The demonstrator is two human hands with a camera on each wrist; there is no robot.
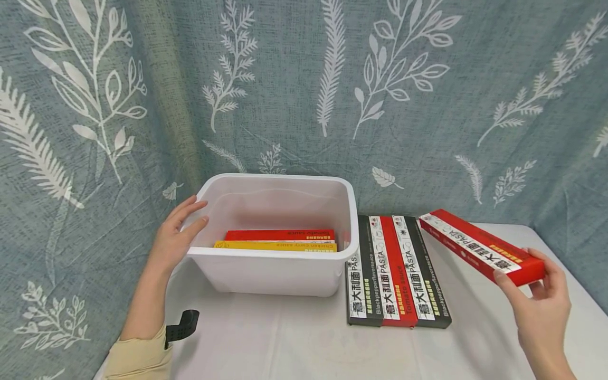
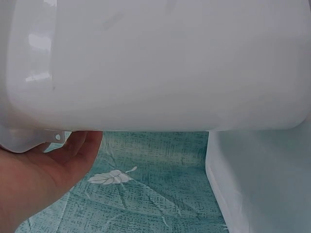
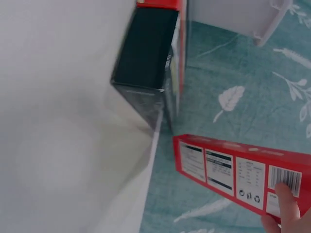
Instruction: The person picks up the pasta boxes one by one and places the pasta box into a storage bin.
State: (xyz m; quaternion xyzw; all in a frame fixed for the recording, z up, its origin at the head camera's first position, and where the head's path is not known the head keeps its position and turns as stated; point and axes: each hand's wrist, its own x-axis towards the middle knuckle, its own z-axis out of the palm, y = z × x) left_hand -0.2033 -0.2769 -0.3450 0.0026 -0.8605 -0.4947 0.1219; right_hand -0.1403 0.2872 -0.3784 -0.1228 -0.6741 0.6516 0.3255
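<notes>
My right hand (image 1: 543,301) grips the near end of a red pasta box (image 1: 480,248), its thumb on the label face. The box is tilted over the table, and a barcode side of the red pasta box (image 3: 243,174) shows in the right wrist view. On the left, my left hand (image 1: 178,235) rests at the side rim of a white plastic bin (image 1: 271,272), fingers and thumb extended over the edge. The bin contains a red box (image 1: 280,235) and a yellow box (image 1: 275,246), marked tomato sauce and chicken curry sauce.
Right of the bin, two black pasta boxes (image 1: 364,285) flank a red one (image 1: 399,274), all side by side on the white-covered table (image 1: 294,338). A green curtain (image 1: 294,116) with white leaf prints hangs behind and on both sides.
</notes>
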